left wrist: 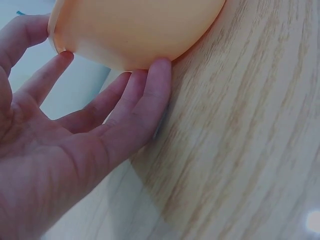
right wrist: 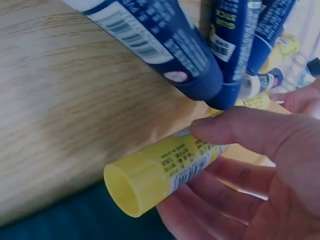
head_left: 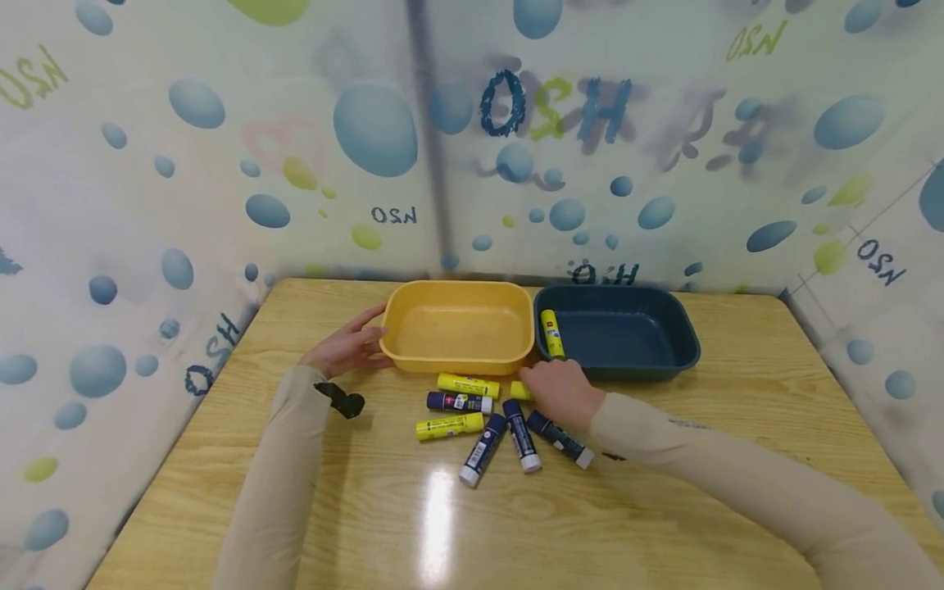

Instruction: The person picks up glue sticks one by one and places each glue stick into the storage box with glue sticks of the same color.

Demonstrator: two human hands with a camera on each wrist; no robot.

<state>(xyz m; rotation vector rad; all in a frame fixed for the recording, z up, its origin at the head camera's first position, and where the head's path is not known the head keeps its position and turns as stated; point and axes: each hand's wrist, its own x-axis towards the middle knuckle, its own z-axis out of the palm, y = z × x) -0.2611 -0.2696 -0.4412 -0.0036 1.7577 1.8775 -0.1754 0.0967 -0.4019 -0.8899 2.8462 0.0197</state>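
My right hand (head_left: 562, 395) pinches a yellow glue stick (right wrist: 162, 172) between thumb and fingers, in front of the two bins. In the head view most of that stick is hidden behind the hand. With extended fingers, my left hand (head_left: 348, 347) touches the left end of the yellow bin (head_left: 460, 366); in the left wrist view the fingertips press on its rim and outer wall. Dark blue glue sticks (head_left: 483, 450) and yellow glue sticks (head_left: 450, 426) lie on the table below the bins. Another yellow glue stick (head_left: 551, 333) rests inside the dark blue bin (head_left: 689, 348).
Both bins stand side by side at the far edge of the wooden table (head_left: 369, 508). Behind them hangs a backdrop (head_left: 472, 188) with blue and green drops. Close to the right hand lies a dark blue glue stick with a white end (head_left: 560, 440).
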